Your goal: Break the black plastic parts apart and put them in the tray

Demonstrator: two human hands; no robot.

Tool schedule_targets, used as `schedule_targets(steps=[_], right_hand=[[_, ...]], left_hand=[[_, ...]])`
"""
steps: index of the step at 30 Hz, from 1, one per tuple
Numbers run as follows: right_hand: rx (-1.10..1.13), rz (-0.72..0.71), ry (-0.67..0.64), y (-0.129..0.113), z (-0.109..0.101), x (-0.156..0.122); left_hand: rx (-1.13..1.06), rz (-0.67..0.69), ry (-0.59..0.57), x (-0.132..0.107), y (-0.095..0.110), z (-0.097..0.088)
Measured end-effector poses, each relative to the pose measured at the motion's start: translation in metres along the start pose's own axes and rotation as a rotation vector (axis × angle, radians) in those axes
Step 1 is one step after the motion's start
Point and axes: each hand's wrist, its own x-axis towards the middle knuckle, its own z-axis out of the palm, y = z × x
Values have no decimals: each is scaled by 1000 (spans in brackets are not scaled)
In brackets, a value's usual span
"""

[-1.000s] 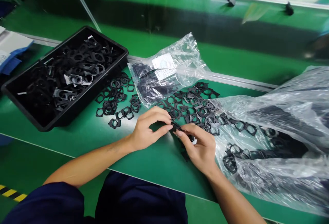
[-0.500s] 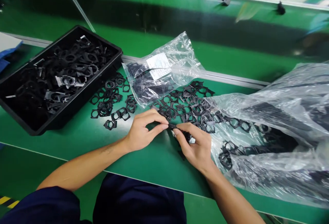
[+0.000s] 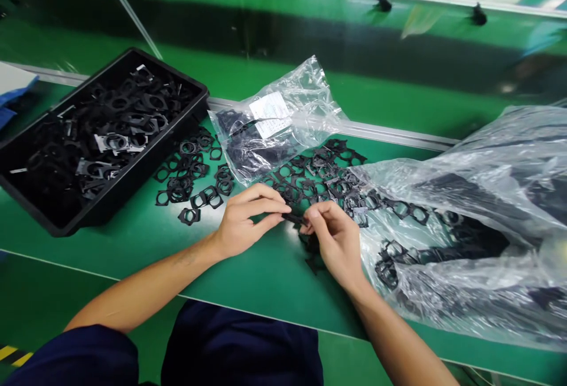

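Note:
My left hand and my right hand meet over the green table, fingertips pinched on a small black plastic ring part between them. More black parts show under my right palm. A loose pile of the same black ring parts lies just beyond my fingers. A smaller group of ring parts lies to the left of my left hand.
A black tray full of black parts stands at the left. A small clear bag with a white label lies behind the pile. A large clear plastic bag of parts covers the right side. A green conveyor runs behind.
My right hand has curled its fingers in tighter over the part and shifted slightly up. My left hand keeps its pinch. The view has shifted a little.

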Motion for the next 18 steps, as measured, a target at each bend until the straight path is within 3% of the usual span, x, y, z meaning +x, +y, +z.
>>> schedule_targets(steps=[2, 5, 9, 15, 18], right_hand=[[-129, -163, 71, 1, 1, -2], [-255, -358, 31, 3, -1, -3], [-325, -491, 13, 3, -5, -2], [-317, -500, -8, 2, -5, -1], [-258, -332, -10, 3, -3, -3]], left_hand=[[8, -17, 10, 1, 0, -1], [25, -16, 5, 1, 1, -1], [21, -32, -13, -1, 1, 0], [-37, -10, -50, -2, 2, 0], [-124, -209, -32, -2, 3, 3]])
